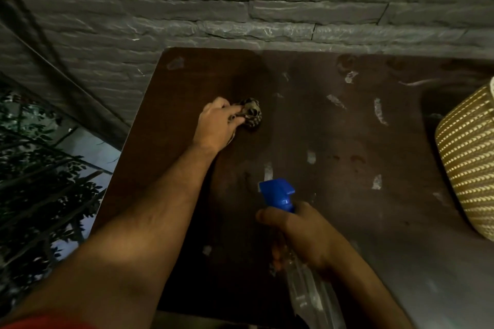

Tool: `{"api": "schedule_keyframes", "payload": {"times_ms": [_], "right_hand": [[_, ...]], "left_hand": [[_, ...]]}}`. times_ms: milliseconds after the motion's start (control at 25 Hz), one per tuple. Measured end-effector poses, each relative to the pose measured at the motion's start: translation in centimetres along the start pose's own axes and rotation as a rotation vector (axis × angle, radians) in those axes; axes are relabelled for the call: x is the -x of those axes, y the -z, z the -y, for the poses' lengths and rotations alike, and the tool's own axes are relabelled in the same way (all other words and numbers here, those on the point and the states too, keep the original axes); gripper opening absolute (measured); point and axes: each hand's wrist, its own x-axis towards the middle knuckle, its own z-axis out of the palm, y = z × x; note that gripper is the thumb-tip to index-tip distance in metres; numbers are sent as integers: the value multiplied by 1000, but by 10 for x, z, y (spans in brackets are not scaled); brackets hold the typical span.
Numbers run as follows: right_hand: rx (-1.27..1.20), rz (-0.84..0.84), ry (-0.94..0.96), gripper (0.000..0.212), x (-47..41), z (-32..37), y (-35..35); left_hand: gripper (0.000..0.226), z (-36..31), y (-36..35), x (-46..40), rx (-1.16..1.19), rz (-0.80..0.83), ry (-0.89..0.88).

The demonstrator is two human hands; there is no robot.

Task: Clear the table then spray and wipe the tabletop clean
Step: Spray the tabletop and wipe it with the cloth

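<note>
While wiping looks underway, tabletop (334, 222) taken as landmark for all placements.

Left hand (216, 125) toward far-left part of tabletop, fingers curled tight round a bunched patterned cloth (251, 113), pressing it down on the surface. Right hand (304, 235) over near-centre of tabletop, fingers wrapped round neck of spray bottle (307, 283), blue trigger head (278, 193) aimed across the top. Cannot tell whether a finger sits on the trigger.

Dark brown top, scuffed, with pale patches and faint ring marks scattered toward centre and far right. Woven yellow basket (470, 165) on right edge of tabletop, partly out of view; clearing judged not quite complete there. Grey stone wall (240, 8) along far edge; foliage (40, 168) beyond left edge.

Handling, judged: cloth soft and limp, light, no fixed shape; best kept wadded in the palm so a broad face bears on the wood. Bottle clear plastic, fairly stiff, weight depending on fill, which is not readable; likely slick if wet. Neck under the head remains the sound hold.
</note>
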Motion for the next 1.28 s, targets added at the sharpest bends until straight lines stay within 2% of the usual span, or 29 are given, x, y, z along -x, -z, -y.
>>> {"api": "schedule_keyframes", "payload": {"times_ms": [160,320,480,760,920,960,1040,1120,1160,1280], "right_hand": [[85,1,-25,30,2,-13,-15],[30,-22,-51,28,12,-14,-25],[35,-38,-41,31,15,-11,-20],[96,22,-78,34,28,-33,-19],[66,3,-9,32,43,-35,-16],[62,-7,18,33,45,-31,-14],[62,-12,92,32,48,-26,-6],[83,-15,142,31,51,-26,5],[92,-19,152,32,53,-29,10],[107,9,153,31,56,-43,14]], "left_hand": [[34,-1,7,5,43,11,25],[34,-12,8,36,46,35,-39],[33,-14,6,59,50,5,-31],[36,-20,2,77,21,6,-9],[36,-37,12,96,39,34,17],[36,-41,13,108,45,74,-11],[30,-40,18,145,52,148,-182],[25,-8,31,173,38,166,-284],[25,13,38,172,13,128,-214],[31,35,44,123,-46,-56,200]]}}
